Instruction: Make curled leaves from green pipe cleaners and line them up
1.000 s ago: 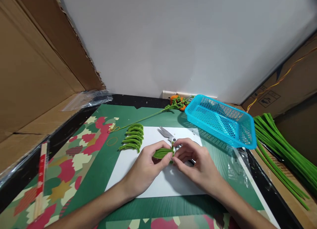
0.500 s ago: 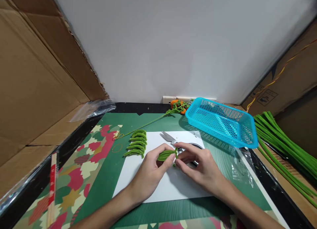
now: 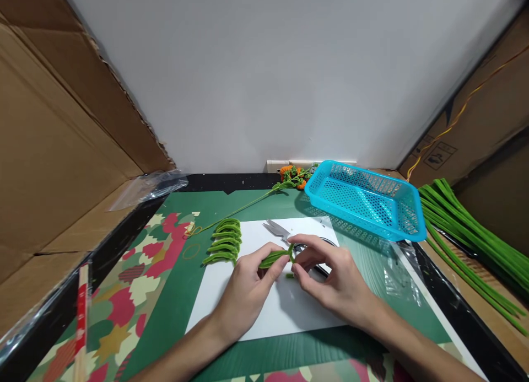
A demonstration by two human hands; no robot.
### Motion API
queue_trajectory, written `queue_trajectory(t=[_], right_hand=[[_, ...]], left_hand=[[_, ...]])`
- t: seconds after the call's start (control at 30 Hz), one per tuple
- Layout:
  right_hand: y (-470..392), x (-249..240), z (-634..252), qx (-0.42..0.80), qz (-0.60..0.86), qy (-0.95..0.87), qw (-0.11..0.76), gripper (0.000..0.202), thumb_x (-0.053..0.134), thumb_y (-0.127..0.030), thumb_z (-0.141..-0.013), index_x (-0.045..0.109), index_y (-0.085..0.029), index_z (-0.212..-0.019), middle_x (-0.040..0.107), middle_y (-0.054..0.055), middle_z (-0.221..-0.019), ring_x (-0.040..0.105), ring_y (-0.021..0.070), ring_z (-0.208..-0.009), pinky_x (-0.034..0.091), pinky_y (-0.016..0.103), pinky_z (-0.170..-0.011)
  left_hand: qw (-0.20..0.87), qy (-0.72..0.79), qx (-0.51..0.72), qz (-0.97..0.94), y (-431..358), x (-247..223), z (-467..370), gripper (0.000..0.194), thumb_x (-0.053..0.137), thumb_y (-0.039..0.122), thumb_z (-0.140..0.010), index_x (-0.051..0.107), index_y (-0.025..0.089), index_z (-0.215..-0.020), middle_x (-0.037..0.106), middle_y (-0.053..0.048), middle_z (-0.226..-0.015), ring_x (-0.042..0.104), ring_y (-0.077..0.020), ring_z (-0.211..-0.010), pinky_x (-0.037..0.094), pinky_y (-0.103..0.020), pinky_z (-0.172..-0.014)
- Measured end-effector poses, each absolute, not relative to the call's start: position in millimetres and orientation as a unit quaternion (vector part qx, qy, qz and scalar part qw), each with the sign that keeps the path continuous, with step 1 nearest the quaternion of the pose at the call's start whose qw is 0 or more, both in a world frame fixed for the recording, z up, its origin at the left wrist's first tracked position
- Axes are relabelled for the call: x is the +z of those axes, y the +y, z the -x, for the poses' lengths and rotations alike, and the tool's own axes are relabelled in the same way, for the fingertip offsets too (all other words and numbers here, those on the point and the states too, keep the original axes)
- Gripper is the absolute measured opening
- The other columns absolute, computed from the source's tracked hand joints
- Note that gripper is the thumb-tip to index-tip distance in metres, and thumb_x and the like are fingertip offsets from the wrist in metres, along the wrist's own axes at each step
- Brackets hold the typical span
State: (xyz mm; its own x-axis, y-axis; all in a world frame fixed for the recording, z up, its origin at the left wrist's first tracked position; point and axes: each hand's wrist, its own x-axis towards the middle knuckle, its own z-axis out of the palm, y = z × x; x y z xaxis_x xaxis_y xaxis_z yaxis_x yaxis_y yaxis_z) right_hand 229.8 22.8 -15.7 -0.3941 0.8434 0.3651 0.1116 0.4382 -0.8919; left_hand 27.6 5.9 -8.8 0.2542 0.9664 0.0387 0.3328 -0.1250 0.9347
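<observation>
Between my hands is a leaf of green pipe cleaner [image 3: 273, 257]. My left hand [image 3: 252, 280] pinches its body between thumb and fingers. At the leaf's right end, my right hand [image 3: 328, 266] closes its thumb and fingertips on the thin stem end. Scissors [image 3: 278, 231] lie on the white paper [image 3: 264, 316] behind my hands, their handles partly hidden by my right hand. A short green scrap [image 3: 290, 275] rests on the paper under my fingers. Several finished green leaves [image 3: 225, 241] are stacked in a row left of my hands.
A blue perforated basket [image 3: 366, 203] stands at the back right. An orange flower on a long green stem [image 3: 243, 206] lies behind the paper. Loose green pipe cleaners [image 3: 475, 238] fill the right side. A red-and-white strip [image 3: 81, 316] lies at left, and cardboard [image 3: 61, 112] walls the side.
The view has shifted slightly. My right fingertips have moved a little at the leaf's stem end, while my left hand keeps its pinch on the leaf.
</observation>
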Motion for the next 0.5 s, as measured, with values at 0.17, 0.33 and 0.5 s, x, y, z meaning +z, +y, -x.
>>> queue_trajectory(t=[0.17,0.33,0.5], right_hand=[[24.4,-13.0,-232.7,0.406,0.331,-0.737,0.427,0.054,0.063,-0.009,-0.09,0.059,-0.027,-0.141,0.071,-0.004,-0.081,0.068,0.0132,-0.068,0.057,0.027,-0.069],[25.2,-15.8,-233.6,0.396,0.319,-0.744,0.434,0.052,0.062,-0.008,-0.092,0.061,-0.027,-0.14,0.073,-0.003,-0.086,0.069,0.0128,-0.071,0.056,0.027,-0.071],[23.9,-17.0,-234.8,0.347,0.316,-0.771,0.431,0.05,0.062,-0.007,-0.093,0.061,-0.025,-0.139,0.073,-0.002,-0.088,0.069,0.0128,-0.073,0.055,0.027,-0.073]], left_hand=[[0.52,0.484,0.384,-0.589,6.4,-9.2,-30.1,0.031,0.062,0.046,-0.104,0.059,0.02,-0.088,0.046,0.007,-0.068,0.036,-0.0073,-0.053,0.031,-0.021,-0.05],[0.552,0.478,0.39,-0.56,9.1,-7.0,-31.9,0.027,0.067,0.045,-0.101,0.063,0.019,-0.096,0.054,0.007,-0.068,0.038,-0.0043,-0.044,0.029,-0.019,-0.041],[0.593,0.462,0.399,-0.526,10.0,-3.4,-30.2,0.028,0.07,0.044,-0.098,0.065,0.018,-0.106,0.062,0.005,-0.069,0.04,-0.0037,-0.041,0.031,-0.017,-0.039]])
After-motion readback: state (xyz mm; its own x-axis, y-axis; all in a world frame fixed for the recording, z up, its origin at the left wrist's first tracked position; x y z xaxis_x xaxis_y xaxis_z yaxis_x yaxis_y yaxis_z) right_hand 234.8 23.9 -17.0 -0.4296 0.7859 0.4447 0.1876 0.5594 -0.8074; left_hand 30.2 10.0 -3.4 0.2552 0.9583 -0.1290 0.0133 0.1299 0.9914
